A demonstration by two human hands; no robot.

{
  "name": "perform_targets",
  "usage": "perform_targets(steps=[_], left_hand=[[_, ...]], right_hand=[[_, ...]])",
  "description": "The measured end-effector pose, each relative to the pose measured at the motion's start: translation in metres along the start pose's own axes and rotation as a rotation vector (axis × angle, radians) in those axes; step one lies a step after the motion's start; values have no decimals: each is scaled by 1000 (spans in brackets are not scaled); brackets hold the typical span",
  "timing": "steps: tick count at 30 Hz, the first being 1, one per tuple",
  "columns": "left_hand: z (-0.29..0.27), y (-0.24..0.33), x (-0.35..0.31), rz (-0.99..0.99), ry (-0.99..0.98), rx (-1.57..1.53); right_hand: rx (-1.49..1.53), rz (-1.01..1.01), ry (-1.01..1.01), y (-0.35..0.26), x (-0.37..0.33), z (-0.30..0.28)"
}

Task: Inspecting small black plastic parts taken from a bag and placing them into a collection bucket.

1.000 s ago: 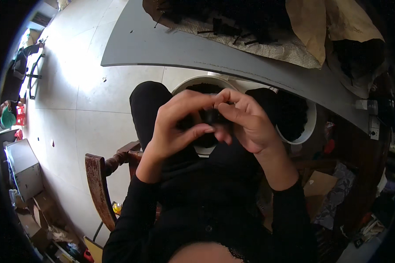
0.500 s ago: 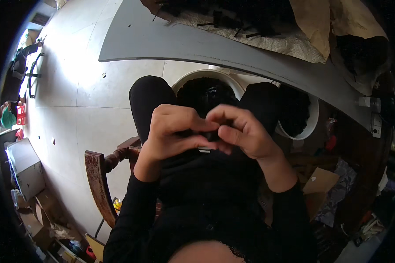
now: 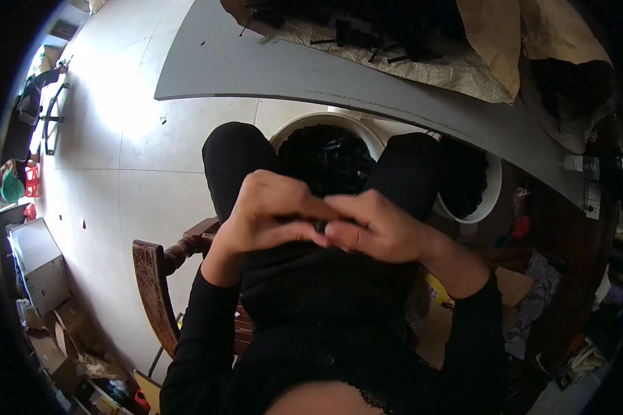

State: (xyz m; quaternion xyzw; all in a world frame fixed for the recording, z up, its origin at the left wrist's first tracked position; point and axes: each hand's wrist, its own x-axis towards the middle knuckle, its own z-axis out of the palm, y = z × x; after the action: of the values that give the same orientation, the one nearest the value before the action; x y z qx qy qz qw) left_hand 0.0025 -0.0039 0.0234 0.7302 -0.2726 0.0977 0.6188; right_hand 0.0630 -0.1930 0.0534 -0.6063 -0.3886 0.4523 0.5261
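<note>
Above my lap, my left hand [image 3: 273, 211] and my right hand [image 3: 381, 225] meet with their fingers closed together. A small black piece [image 3: 320, 226] shows between the fingertips of both; its kind is too small and covered to make out. Just beyond the hands, between my knees, stands a whitish bucket [image 3: 372, 136] holding many black pieces [image 3: 325, 155].
A grey tabletop [image 3: 235, 66] crosses ahead, bearing a woven sack [image 3: 457, 72] with black parts on it. Another white bucket [image 3: 495, 187] of black pieces stands by my right knee. A wooden chair arm [image 3: 150, 283] is at my left, cardboard boxes [image 3: 40, 266] farther left.
My right hand has moved down and left, its fingers closing in against the left hand's fingertips. The left hand has shifted slightly downward.
</note>
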Motion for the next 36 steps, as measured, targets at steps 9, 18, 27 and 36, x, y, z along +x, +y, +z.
perform_targets(steps=[9, 18, 27, 36], left_hand=[[3, -12, -17, -401, 506, -676], [5, -19, -8, -525, 704, -471], [10, -10, 5, -334, 592, -286], [8, 9, 9, -110, 422, 300]], right_hand=[[-951, -269, 904, 33, 103, -92], [-1271, -608, 947, 25, 95, -80], [434, -398, 400, 20, 33, -8], [565, -98, 435, -1, 28, 5]])
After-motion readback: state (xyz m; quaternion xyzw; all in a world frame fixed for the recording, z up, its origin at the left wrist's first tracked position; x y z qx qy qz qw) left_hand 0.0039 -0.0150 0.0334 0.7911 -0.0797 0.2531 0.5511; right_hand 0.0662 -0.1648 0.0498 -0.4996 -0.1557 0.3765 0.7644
